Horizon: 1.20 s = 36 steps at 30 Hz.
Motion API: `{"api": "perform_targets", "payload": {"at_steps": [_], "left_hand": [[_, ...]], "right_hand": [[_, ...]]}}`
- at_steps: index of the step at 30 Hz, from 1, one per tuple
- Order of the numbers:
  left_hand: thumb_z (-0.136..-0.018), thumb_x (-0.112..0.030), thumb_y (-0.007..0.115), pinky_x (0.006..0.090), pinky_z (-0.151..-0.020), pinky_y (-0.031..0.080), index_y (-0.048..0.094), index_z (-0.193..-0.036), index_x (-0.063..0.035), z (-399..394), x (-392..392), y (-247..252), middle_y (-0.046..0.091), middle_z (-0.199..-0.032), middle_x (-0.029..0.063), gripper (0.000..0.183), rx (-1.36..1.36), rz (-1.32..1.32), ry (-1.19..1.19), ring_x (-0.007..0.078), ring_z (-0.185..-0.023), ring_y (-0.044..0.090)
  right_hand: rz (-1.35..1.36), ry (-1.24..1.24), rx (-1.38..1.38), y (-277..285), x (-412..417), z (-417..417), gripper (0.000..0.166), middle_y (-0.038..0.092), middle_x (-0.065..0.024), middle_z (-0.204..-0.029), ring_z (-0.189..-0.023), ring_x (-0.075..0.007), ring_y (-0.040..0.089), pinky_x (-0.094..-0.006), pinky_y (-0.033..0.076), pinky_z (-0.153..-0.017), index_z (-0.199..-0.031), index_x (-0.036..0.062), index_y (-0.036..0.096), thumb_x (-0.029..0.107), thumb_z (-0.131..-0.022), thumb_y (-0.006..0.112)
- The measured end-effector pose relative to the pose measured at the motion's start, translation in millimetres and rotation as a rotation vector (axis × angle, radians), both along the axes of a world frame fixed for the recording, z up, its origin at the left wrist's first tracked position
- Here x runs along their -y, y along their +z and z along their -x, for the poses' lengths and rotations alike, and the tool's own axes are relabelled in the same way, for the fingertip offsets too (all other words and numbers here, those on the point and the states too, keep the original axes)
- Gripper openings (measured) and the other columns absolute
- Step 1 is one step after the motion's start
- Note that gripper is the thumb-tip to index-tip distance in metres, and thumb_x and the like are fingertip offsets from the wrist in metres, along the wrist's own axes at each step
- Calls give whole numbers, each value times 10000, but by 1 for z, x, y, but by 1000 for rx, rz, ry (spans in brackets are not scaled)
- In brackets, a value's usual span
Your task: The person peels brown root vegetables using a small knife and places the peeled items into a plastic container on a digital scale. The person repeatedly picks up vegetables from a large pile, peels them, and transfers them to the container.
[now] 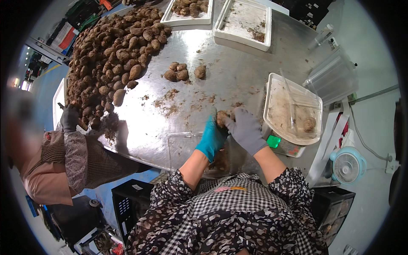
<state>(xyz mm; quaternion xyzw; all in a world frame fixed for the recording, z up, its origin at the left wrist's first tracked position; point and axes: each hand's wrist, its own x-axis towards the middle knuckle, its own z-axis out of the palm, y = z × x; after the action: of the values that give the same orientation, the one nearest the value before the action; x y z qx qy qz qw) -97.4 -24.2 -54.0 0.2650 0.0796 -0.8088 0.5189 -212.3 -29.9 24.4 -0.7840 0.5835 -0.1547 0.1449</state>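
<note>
My left hand (pixel 213 137), in a teal rubber glove, holds a brown taro corm (pixel 222 118) over the metal table. Wearing a grey fabric glove, my right hand (pixel 246 129) grips the same corm from the right, its thumb against it. The fingers hide part of the corm. Beneath my forearms, a clear plastic box (pixel 182 149) stands at the table's near edge with dark corms partly visible inside. Beyond my hands lie a small cluster of corms (pixel 177 72) and a single corm (pixel 200 72).
A large heap of soiled corms (pixel 111 54) covers the left side, where a co-worker's gloved hand (pixel 69 118) rests. A weighing scale (pixel 288 149) at right carries a white tray (pixel 271 105) with a clear container and one corm. White foam trays (pixel 242 12) stand behind; a blue fan (pixel 347 165) is at right.
</note>
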Motion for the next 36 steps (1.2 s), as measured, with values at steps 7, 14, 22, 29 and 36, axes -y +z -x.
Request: {"api": "perform_targets", "payload": {"at_steps": [7,14,22,29,36], "left_hand": [[-864,-602,492,388,-881,462,567,-1099,-32,-34,4,-47,614,-963,109,622,-442,404,-351,258,-921,574],[-833,-592,553,424,-922,448,553,-1113,-36,-2,-3,-17,620,-934,100,622,66,-15,-12,275,-913,580],[-943,-462,425,294,-527,308,536,-1135,-31,-26,-8,2,499,-727,59,485,-380,95,-231,153,-567,333],[-946,-483,406,430,-871,476,514,-1182,-52,-22,-3,-21,590,-1094,126,503,-312,61,-103,273,-979,573],[-953,-439,402,410,-938,451,540,-1145,-113,-20,-6,0,577,-1138,78,403,-150,213,-211,236,-1037,562]], "right_hand": [[-144,-125,186,-31,19,13,325,614,-217,-865,-821,-384,609,-468,485,-692,-919,20,530,340,-910,477],[-108,139,-101,-17,-3,-1,299,621,-172,-849,-790,-369,605,-459,481,-669,-898,53,557,349,-894,511],[-128,-196,251,-43,14,20,239,593,-225,-928,-821,-419,571,-485,455,-728,-984,49,534,270,-897,504],[75,96,288,-9,0,5,380,566,-178,-997,-925,-351,555,-418,466,-788,-1135,93,546,294,-821,619],[151,181,644,-17,-6,-5,326,499,-136,-956,-880,-275,536,-348,465,-753,-1018,96,625,130,-711,729]]}}
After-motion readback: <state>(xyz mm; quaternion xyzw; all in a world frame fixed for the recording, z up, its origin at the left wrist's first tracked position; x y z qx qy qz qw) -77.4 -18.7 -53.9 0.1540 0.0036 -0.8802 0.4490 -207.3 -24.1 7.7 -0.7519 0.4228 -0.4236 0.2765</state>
